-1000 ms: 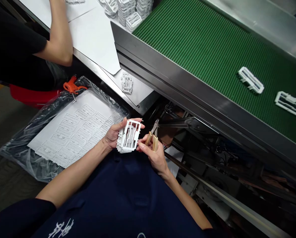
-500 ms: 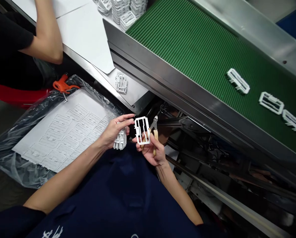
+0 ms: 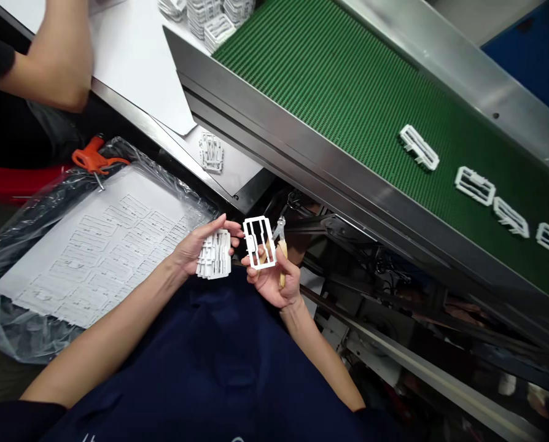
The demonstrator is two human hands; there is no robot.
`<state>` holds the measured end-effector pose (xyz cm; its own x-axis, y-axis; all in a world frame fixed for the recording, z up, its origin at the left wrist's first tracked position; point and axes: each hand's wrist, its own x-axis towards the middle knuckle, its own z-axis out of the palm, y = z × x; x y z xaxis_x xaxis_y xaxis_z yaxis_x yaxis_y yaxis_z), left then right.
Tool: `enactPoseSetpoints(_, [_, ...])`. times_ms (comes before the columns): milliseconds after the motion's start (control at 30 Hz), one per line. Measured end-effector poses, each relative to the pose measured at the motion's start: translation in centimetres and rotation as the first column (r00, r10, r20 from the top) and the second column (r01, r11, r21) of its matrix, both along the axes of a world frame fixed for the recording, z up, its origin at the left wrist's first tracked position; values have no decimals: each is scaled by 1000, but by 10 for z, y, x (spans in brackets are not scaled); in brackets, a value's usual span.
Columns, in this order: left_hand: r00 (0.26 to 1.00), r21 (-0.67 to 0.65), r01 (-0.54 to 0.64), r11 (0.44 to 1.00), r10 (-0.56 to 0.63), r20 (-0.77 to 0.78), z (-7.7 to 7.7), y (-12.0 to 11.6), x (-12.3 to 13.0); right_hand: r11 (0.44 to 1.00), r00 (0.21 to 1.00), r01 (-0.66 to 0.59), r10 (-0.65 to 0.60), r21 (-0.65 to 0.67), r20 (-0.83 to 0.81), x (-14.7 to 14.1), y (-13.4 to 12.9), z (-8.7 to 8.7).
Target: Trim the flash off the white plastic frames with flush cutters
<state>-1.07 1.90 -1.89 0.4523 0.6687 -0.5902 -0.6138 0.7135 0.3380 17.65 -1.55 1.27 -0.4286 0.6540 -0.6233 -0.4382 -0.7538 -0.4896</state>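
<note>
My left hand (image 3: 192, 248) is closed around a stack of white plastic frames (image 3: 215, 255), held in front of my dark blue shirt. Close by on the right, my right hand (image 3: 281, 283) grips a single white plastic frame (image 3: 271, 253) by its right side, tilted up toward me. Tucked in that same hand are nippers (image 3: 282, 247) with yellowish handles, their metal jaws pointing upward. The fingers of my left hand are a short way from the single frame. Part of the nippers is hidden behind the frame and the palm.
A green conveyor belt (image 3: 330, 92) with several white frames (image 3: 475, 185) runs along the right. More stacks (image 3: 204, 19) stand at its far end. A small pile (image 3: 211, 152) lies on the ledge. At left are a bagged box of frames (image 3: 90, 258), an orange air gun (image 3: 93, 156) and a co-worker's arm (image 3: 65, 55).
My left hand has drawn back from the single frame and turned, so the stack faces up. The view has shifted, and another frame shows on the belt at right.
</note>
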Motion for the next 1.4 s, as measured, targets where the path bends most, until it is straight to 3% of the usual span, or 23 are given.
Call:
enactPoseSetpoints(133, [990, 11, -53, 999, 51, 132, 7, 6, 2, 999, 1000, -8, 8, 53, 4, 1, -1, 1])
enactPoseSetpoints(367, [970, 20, -79, 997, 72, 232, 0, 3, 5, 993, 999, -40, 36, 115, 37, -5, -2, 9])
enactPoseSetpoints(467, [966, 31, -77, 997, 67, 249, 0, 2, 7, 985, 988, -102, 84, 142, 131, -10, -3, 12])
enactPoseSetpoints(533, [980, 31, -88, 996, 81, 183, 2, 2, 9, 962, 952, -148, 76, 229, 296, -13, -4, 16])
enactPoseSetpoints(600, [991, 52, -124, 991, 121, 62, 5, 3, 13, 900, 821, -272, 33, 341, 570, -16, -4, 21])
enactPoseSetpoints(667, [985, 95, -163, 982, 168, -43, 7, 4, 17, 802, 601, -456, -42, 385, 799, -20, -4, 26])
enactPoseSetpoints(700, [979, 115, -178, 977, 188, -75, 8, 4, 19, 755, 500, -535, -79, 379, 863, -23, -4, 28])
enactPoseSetpoints(767, [971, 122, -201, 972, 214, -104, 10, 5, 22, 695, 371, -628, -127, 349, 920, -28, -3, 31])
enactPoseSetpoints(900, [960, 29, -237, 971, 239, -144, 12, 2, 25, 665, 258, -692, -134, 280, 957, -38, -5, 28])
enactPoseSetpoints(1067, [968, -85, -234, 969, 224, -108, -1, -2, 24, 625, 176, -765, -31, 157, 984, -39, 0, 20])
enactPoseSetpoints(1167, [974, -176, -220, 959, 206, -96, -9, -7, 21, 621, 167, -778, 60, 94, 984, -29, 7, 44])
enactPoseSetpoints(1267, [985, -241, -172, 955, 168, -37, -15, -16, 18, 630, 298, -750, 52, 200, 953, -6, 21, 96])
enactPoseSetpoints(1333, [991, -254, -135, 958, 132, -29, -17, -21, 18, 628, 358, -700, -104, 340, 928, 17, 42, 135])
enactPoseSetpoints(1367, [994, -252, -111, 961, 105, -38, -18, -23, 19, 625, 319, -674, -235, 394, 918, 31, 57, 153])
enactPoseSetpoints(1400, [996, -243, -84, 966, 75, -47, -18, -25, 19, 616, 226, -659, -386, 432, 894, 46, 75, 168])
